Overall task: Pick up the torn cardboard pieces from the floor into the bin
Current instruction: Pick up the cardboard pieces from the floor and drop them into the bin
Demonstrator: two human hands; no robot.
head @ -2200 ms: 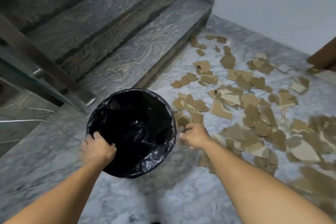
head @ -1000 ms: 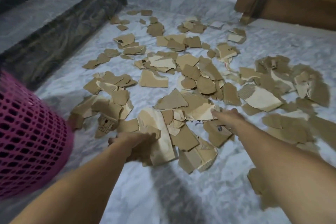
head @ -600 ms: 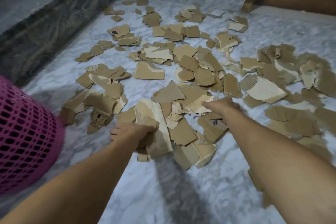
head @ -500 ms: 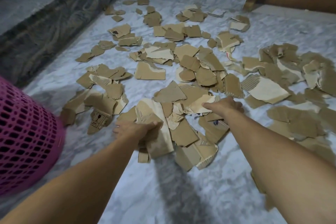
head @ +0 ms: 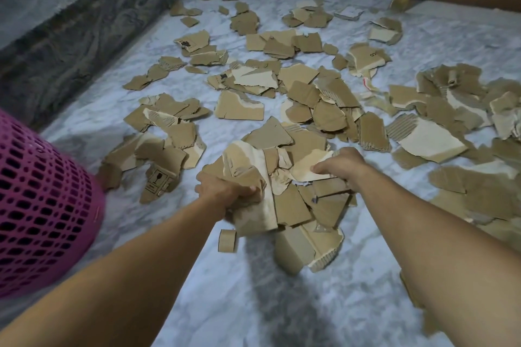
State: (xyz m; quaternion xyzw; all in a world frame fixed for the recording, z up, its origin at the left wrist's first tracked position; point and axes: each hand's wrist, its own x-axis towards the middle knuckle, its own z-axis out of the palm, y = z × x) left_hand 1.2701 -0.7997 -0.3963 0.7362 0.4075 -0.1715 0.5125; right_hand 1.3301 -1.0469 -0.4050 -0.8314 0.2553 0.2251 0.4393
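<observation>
light: dim, soft, cool cast, no glare | shadow: broad dark streak on marble floor (head: 282,304) below the arms, fainter ones beside bin (head: 42,205) | blur: bin edge and far-right cardboard soft | distortion: wide-angle bend at frame edges
</observation>
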